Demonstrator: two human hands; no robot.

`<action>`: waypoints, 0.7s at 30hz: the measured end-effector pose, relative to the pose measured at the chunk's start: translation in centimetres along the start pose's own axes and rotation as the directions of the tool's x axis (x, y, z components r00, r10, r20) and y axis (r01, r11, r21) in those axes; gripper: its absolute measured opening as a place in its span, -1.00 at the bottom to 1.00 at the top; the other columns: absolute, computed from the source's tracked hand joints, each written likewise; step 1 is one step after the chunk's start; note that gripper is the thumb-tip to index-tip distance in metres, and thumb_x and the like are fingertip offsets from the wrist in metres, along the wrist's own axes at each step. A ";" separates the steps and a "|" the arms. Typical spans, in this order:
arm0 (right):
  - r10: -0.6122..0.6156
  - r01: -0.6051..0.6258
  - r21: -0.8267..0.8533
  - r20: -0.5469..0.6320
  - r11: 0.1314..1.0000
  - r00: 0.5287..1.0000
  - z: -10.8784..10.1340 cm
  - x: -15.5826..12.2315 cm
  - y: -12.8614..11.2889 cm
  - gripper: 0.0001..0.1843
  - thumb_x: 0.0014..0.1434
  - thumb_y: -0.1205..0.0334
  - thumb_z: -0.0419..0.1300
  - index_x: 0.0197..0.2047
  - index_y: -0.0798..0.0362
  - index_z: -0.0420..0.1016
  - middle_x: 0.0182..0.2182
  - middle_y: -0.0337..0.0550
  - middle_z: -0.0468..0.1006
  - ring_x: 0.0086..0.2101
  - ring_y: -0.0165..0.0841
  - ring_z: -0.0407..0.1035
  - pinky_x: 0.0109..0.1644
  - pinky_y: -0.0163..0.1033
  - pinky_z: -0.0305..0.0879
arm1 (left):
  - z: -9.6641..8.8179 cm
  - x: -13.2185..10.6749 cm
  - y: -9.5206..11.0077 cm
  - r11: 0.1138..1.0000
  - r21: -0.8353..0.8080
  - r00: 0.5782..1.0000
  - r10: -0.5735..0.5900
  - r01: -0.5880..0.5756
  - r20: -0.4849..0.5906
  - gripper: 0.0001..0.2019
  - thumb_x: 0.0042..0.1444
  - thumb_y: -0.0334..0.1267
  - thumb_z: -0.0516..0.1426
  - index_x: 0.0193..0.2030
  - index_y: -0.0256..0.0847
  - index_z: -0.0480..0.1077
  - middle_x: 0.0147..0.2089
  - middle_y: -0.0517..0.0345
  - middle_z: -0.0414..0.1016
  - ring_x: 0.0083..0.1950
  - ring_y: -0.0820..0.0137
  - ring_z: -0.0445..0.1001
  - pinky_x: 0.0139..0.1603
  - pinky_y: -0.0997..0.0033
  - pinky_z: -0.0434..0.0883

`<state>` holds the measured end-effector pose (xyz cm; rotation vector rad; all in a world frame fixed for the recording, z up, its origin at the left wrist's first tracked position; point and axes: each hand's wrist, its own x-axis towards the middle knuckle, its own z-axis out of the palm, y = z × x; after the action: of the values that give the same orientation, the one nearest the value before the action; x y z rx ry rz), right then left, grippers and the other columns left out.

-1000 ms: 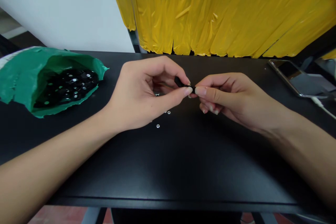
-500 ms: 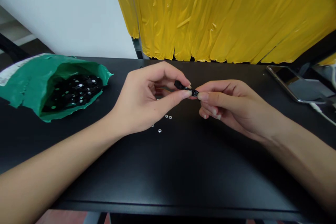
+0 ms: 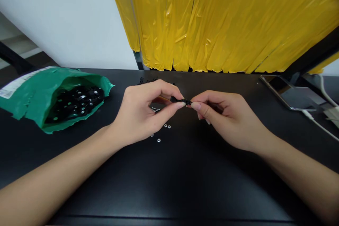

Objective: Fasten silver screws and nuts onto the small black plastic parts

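Observation:
Between both hands is a small black plastic part (image 3: 173,99), held level above the table. My left hand (image 3: 148,109) pinches it between thumb and forefinger, with its dark blocky end showing past the fingertips. From the other side, the thumb and fingers of my right hand (image 3: 222,113) close on its right end. The fingertips hide much of its shape. Below the left hand lie several small silver nuts (image 3: 159,140). A few silver screws (image 3: 156,109) show beside the left thumb, and black pieces (image 3: 150,81) lie behind that hand.
An open green bag (image 3: 31,95) full of black parts lies at the left of the black table (image 3: 169,180). At the right rests a phone (image 3: 280,90) with a white cable (image 3: 320,124). Yellow plastic sheeting (image 3: 212,21) hangs along the back.
The view has tilted up slightly, so the table sits lower in it. Both hands still grip the black part, now held flatter. Screws and black pieces have come into sight behind the left hand.

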<state>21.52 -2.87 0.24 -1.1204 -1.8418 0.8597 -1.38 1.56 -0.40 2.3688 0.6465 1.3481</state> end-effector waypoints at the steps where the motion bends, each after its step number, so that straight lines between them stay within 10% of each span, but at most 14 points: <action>1: -0.003 0.003 -0.020 -0.001 1.000 1.000 0.1 0.0 0.0 -0.81 0.45 0.14 0.26 -0.20 0.01 0.63 -0.47 -0.35 0.49 -0.45 -0.50 0.30 -0.38 -0.34 0.19 | 0.0 0.0 0.0 1.000 0.022 1.000 0.008 -0.008 -0.001 -0.88 0.20 -0.39 0.36 -0.15 -0.20 0.56 -0.17 0.16 0.69 -0.18 0.43 0.69 -0.17 0.50 0.66; 21: 0.133 -0.148 0.141 0.112 0.979 0.985 -0.2 0.0 0.1 -0.72 0.44 -0.01 0.24 -0.19 -0.03 0.65 -0.48 -0.30 0.41 -0.45 -0.44 0.21 -0.39 -0.27 0.11 | -0.3 0.2 -0.2 0.993 -0.027 0.993 0.114 -0.114 0.013 -0.85 0.19 -0.39 0.36 -0.14 -0.08 0.58 -0.16 0.14 0.72 -0.21 0.35 0.69 -0.25 0.40 0.67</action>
<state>21.75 -2.76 0.29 -1.1403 -1.7630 1.1358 -1.62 1.84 -0.20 2.4253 0.4929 1.3755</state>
